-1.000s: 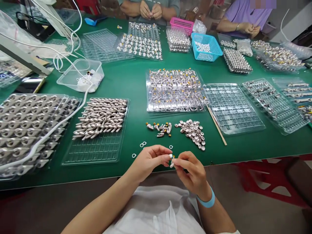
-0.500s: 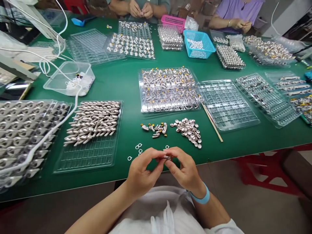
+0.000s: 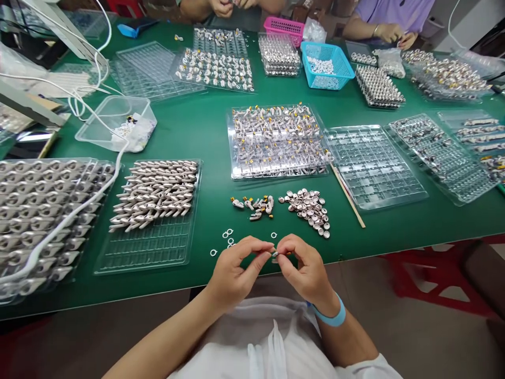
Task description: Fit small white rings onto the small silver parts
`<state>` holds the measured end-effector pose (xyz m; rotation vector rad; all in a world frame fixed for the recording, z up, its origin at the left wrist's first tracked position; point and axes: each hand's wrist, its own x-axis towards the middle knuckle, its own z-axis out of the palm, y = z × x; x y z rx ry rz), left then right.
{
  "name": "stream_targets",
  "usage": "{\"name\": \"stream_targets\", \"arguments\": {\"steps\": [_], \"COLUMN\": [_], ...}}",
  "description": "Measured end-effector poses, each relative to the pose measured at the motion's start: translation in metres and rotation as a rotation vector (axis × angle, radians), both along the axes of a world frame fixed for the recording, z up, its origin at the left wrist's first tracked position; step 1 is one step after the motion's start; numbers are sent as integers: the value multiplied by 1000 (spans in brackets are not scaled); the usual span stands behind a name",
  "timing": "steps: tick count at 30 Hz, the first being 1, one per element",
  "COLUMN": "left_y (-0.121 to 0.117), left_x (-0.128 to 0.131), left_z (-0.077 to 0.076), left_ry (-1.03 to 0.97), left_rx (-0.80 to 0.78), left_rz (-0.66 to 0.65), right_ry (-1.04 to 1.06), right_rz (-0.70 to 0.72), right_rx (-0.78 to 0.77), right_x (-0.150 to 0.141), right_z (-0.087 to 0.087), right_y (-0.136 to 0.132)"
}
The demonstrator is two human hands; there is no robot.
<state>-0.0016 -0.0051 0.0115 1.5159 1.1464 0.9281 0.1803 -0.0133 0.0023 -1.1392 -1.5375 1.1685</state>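
My left hand [image 3: 236, 268] and my right hand [image 3: 305, 268] meet fingertip to fingertip near the table's front edge. Pinched between them is a small shiny part [image 3: 274, 255], mostly covered by the fingers, its kind too small to tell. Both hands are closed on it. Just beyond lie several white rings [image 3: 230, 241], with one ring [image 3: 273, 235] apart from the others. A loose group of small pale parts with yellow ends [image 3: 258, 207] sits farther back. To its right is a pile of small round caps [image 3: 310, 209].
A tray of pale parts [image 3: 278, 141] stands mid-table, a clear tray [image 3: 374, 167] and a thin stick [image 3: 347, 195] to its right. Part-filled trays [image 3: 153, 197] are at left, near a white cable [image 3: 79, 208]. Two people work across the table, behind a blue basket [image 3: 328, 79].
The view has shifted slightly, so the table's things sit a little to the right. My fingertips have parted a little, showing more of the small part between them.
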Motion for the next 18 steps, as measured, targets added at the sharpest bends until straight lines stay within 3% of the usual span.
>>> {"name": "stream_targets", "arguments": {"steps": [4,10,18], "left_y": [9,20,22], "left_x": [-8,-13,-16], "left_z": [1,1,5], "left_ry": [-216,-249,-214], "left_rx": [-216,-230,-282], "left_rz": [-164,-394,-487], "right_ry": [102,426,455], "right_rz": [257,463,495], "right_rx": [-232,-625,-694], "right_x": [10,10,10], "right_z": [6,-1,-3], "right_y": [3,4,4]}}
